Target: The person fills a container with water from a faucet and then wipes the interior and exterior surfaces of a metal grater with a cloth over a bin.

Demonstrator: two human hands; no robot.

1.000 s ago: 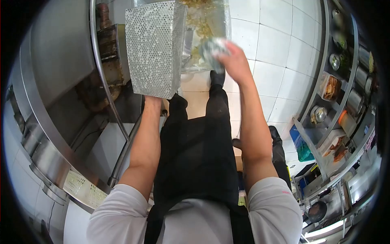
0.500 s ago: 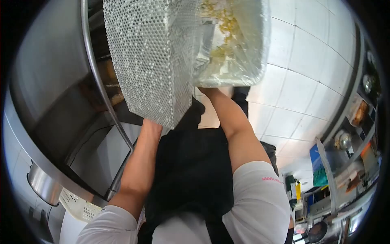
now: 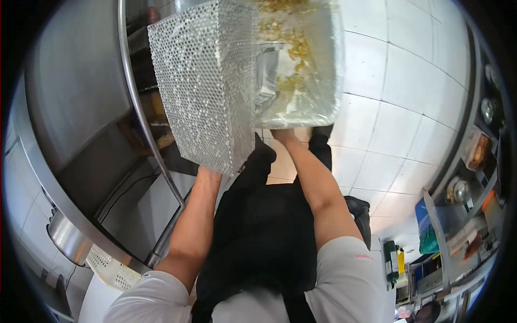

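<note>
A silver box-shaped basket (image 3: 196, 91) with finely perforated walls is tilted up in front of me. My left hand (image 3: 210, 176) goes behind its lower edge, with only the wrist showing and the fingers hidden. Right beside the basket is a tub (image 3: 336, 70) lined with clear plastic. Yellow-brown crumbs (image 3: 296, 51) and a shiny silvery piece (image 3: 267, 75) lie inside it. My right hand (image 3: 284, 134) is under the near end of the tub, and its fingers are covered by it. Basket and tub overlap or touch along their shared side.
On the left are a metal rail (image 3: 141, 116), a steel surface (image 3: 81, 97) and shelves behind the rail. A steel pot (image 3: 69, 238) and a white perforated basket (image 3: 110, 269) are lower left. White floor tiles (image 3: 398, 124) lie to the right, beside shelving with food containers (image 3: 476, 151).
Basket and tub now sit slightly lower in view, with the tub shifted a little left. Both forearms appear lower too, and more of the tub's inside shows.
</note>
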